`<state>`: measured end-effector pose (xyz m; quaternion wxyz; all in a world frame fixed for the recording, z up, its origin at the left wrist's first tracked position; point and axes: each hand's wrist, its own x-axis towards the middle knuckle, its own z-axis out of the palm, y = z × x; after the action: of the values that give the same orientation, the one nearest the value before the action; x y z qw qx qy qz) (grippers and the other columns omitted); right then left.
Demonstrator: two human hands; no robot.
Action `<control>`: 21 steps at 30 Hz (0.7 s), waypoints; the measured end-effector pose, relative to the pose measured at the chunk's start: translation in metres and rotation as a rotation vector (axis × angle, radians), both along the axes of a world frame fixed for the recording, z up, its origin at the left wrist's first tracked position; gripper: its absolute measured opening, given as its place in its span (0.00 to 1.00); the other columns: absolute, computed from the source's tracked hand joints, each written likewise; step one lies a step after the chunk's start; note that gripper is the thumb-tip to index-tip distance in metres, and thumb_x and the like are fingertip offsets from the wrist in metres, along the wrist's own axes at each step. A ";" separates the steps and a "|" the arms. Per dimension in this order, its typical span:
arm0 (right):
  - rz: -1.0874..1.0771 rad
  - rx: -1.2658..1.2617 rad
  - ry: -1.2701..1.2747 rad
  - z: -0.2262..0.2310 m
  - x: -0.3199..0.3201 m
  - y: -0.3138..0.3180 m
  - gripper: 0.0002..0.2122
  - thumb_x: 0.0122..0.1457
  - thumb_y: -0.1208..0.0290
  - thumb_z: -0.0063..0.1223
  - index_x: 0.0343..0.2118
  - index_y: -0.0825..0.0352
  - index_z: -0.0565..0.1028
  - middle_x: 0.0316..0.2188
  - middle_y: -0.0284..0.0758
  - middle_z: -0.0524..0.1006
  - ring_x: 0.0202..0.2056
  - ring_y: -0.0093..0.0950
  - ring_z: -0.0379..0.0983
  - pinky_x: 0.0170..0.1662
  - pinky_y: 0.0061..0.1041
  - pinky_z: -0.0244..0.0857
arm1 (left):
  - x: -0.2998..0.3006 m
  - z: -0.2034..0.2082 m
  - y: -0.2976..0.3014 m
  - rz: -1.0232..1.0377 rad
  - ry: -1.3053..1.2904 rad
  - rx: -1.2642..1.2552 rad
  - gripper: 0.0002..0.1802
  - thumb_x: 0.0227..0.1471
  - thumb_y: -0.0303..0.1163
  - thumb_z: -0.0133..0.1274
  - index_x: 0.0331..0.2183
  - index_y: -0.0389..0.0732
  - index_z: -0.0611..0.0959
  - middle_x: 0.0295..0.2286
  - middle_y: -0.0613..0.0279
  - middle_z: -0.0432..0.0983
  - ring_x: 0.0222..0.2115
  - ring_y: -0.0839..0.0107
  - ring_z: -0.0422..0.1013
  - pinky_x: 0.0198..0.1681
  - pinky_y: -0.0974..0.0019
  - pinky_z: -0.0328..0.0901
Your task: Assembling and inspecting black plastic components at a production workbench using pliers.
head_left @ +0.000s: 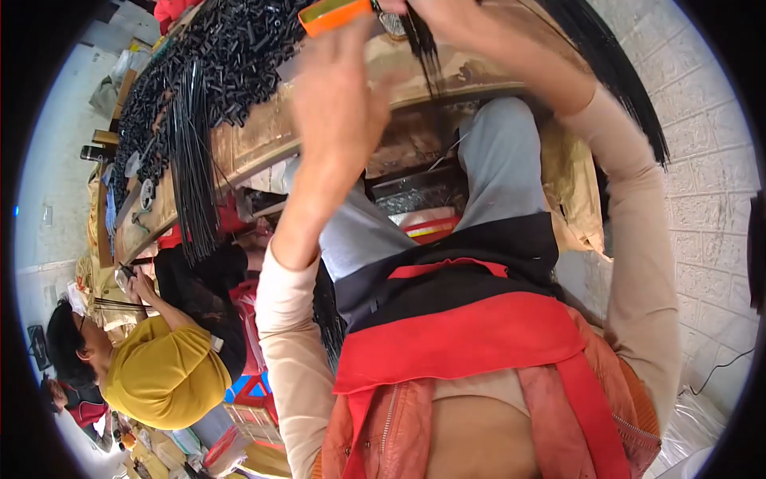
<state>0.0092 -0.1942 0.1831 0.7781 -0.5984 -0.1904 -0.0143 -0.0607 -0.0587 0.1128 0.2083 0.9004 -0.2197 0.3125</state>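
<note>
My left hand (339,108) is raised over the near edge of the wooden table (255,148), just below an orange open-topped box (335,16). Motion smears its fingers, so I cannot tell whether they hold anything. At the upper edge of the picture, my right hand (447,17) reaches left over the table, its fingers partly cut off. Directly by those fingers, a bundle of thin black strands (424,49) hangs toward the table's near edge; whether the hand grips it cannot be made out. A small round patterned item (393,25) lies beside the bundle.
Short black tubes (239,56) are heaped on the table's left. Long black rods (194,176) droop over its edge there, with more rods (614,72) at the right. A person in a yellow top (167,371) sits at left. A white brick-patterned wall (702,207) is at right.
</note>
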 end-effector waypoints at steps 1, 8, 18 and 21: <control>0.062 0.139 -0.058 -0.036 -0.005 0.002 0.17 0.68 0.55 0.37 0.27 0.63 0.65 0.15 0.25 0.60 0.13 0.14 0.54 0.16 0.17 0.47 | 0.005 -0.029 -0.003 -0.213 0.248 -0.225 0.32 0.46 0.30 0.62 0.52 0.36 0.69 0.42 0.49 0.74 0.42 0.57 0.71 0.47 0.61 0.66; -0.251 -0.106 0.079 -0.193 -0.061 0.005 0.16 0.68 0.58 0.37 0.30 0.64 0.69 0.16 0.23 0.63 0.16 0.13 0.55 0.18 0.16 0.49 | -0.008 -0.177 -0.003 -0.638 1.255 -0.685 0.23 0.56 0.24 0.51 0.52 0.32 0.68 0.47 0.61 0.72 0.47 0.73 0.66 0.53 0.67 0.62; 0.025 -0.016 0.357 -0.256 -0.113 -0.003 0.09 0.67 0.67 0.38 0.36 0.67 0.67 0.22 0.30 0.69 0.21 0.18 0.64 0.28 0.18 0.60 | -0.051 -0.179 0.039 -0.500 1.392 -0.238 0.21 0.53 0.28 0.56 0.48 0.29 0.73 0.39 0.55 0.79 0.40 0.69 0.73 0.43 0.68 0.68; 0.085 0.027 0.310 -0.231 -0.106 -0.006 0.08 0.66 0.71 0.39 0.42 0.69 0.67 0.26 0.34 0.72 0.28 0.22 0.69 0.36 0.22 0.64 | -0.001 -0.136 0.094 -0.528 1.456 -0.282 0.23 0.52 0.39 0.56 0.44 0.31 0.77 0.31 0.53 0.80 0.34 0.65 0.77 0.39 0.65 0.70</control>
<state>-0.0968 -0.1998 -0.0482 0.8061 -0.5742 -0.0933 0.1086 -0.0613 0.0351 -0.0232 0.4794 0.7616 -0.1931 -0.3909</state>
